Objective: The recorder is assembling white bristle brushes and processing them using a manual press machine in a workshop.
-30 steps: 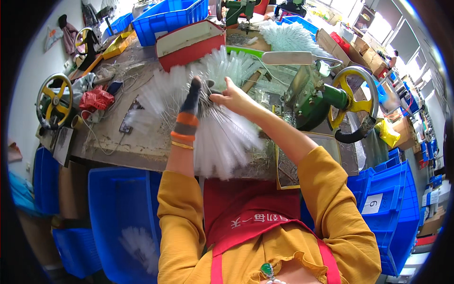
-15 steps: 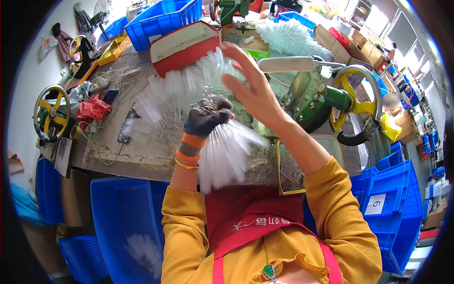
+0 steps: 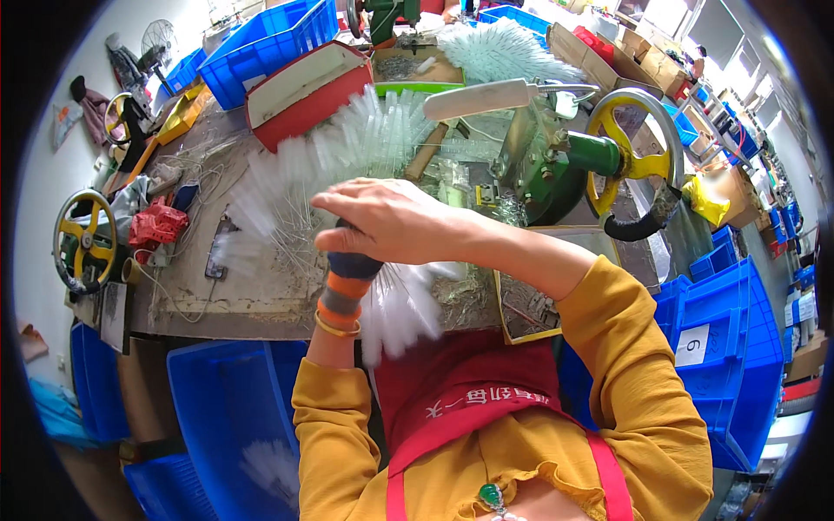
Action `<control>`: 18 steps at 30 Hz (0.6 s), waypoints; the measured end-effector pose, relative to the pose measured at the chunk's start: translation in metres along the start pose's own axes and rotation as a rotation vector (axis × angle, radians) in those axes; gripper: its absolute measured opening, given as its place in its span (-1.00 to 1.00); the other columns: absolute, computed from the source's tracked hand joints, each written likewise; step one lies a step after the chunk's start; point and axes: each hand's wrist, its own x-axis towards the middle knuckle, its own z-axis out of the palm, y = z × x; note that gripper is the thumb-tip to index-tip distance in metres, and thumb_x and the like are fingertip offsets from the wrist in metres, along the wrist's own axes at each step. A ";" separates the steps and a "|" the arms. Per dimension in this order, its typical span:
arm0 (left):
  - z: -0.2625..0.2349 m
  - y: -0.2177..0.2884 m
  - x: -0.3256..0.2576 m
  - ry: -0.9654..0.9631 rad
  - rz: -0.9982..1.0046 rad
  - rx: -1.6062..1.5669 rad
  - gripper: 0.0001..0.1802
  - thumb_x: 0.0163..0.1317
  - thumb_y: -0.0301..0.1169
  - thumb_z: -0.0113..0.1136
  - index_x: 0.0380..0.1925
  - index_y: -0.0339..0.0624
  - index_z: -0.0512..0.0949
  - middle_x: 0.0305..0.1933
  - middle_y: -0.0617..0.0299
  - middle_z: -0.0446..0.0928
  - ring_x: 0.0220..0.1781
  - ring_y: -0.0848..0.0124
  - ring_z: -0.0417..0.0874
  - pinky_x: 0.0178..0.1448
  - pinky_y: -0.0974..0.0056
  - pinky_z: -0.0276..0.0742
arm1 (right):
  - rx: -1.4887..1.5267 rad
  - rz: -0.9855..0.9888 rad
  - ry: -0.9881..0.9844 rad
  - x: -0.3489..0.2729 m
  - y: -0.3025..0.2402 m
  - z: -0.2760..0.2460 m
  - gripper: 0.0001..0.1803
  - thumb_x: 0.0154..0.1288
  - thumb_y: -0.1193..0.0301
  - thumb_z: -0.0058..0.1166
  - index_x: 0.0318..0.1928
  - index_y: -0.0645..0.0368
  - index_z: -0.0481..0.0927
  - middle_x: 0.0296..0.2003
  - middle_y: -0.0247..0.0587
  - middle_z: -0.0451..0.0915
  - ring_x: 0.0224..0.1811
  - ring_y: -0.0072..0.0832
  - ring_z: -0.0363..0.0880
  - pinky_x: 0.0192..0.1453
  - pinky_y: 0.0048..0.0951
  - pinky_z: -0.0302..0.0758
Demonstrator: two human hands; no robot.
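Mostly hidden, gloved left hand [image 3: 352, 265] grips white brushes [image 3: 404, 308]; right hand [image 3: 387, 221] spread over it.

The left hand [image 3: 352, 265], in a dark glove, is almost wholly covered by the bare right hand [image 3: 387, 221] at frame centre; its grip cannot be made out. The bundle of white bristle brushes [image 3: 404, 304] below them is motion-blurred, with no single brush distinguishable. The green hand-wheel machine [image 3: 565, 165] at upper right hides the worktop [image 3: 217, 295] behind it. The blue bin [image 3: 221, 408] at lower left is partly hidden by the yellow sleeve [image 3: 334, 434].
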 end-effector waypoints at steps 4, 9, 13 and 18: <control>0.001 0.032 -0.005 0.236 0.052 0.193 -0.78 -0.02 -0.49 0.09 -0.34 -0.36 0.40 -0.65 0.24 0.38 -0.67 0.49 0.39 -0.62 0.44 0.30 | 0.234 0.024 0.540 0.010 0.031 -0.005 -0.67 0.15 0.23 -0.13 -0.17 0.20 0.41 -0.21 -0.08 0.44 -0.14 -0.22 0.40 -0.06 -0.29 0.33; -0.056 0.056 -0.041 0.366 0.166 0.353 -0.89 -0.02 -0.43 0.00 -0.52 -0.14 0.29 -0.84 0.40 0.10 -0.83 0.56 0.12 -0.73 0.47 0.05 | -0.281 0.408 0.391 0.013 0.139 0.052 -0.85 0.03 0.42 -0.11 -0.36 0.20 0.43 -0.37 -0.13 0.42 -0.26 -0.26 0.44 -0.29 -0.30 0.43; -0.092 0.112 -0.106 0.482 0.342 0.676 -0.83 -0.08 -0.36 -0.01 -0.53 -0.18 0.28 -0.63 0.32 0.21 -0.61 0.50 0.28 -0.49 0.38 0.21 | -0.507 0.495 0.234 0.026 0.191 0.087 -0.84 -0.05 0.46 -0.10 -0.38 0.20 0.43 -0.34 -0.13 0.41 -0.24 -0.26 0.44 -0.32 -0.32 0.45; -0.065 0.137 -0.087 0.246 0.410 0.166 -0.95 0.13 -0.47 -0.13 -0.42 -0.15 0.24 -0.82 0.46 0.07 -0.76 0.62 0.08 -0.56 0.49 0.06 | -0.826 0.466 0.110 0.014 0.224 0.098 -0.84 -0.06 0.44 -0.09 -0.40 0.18 0.44 -0.36 -0.19 0.43 -0.27 -0.34 0.46 -0.36 -0.36 0.45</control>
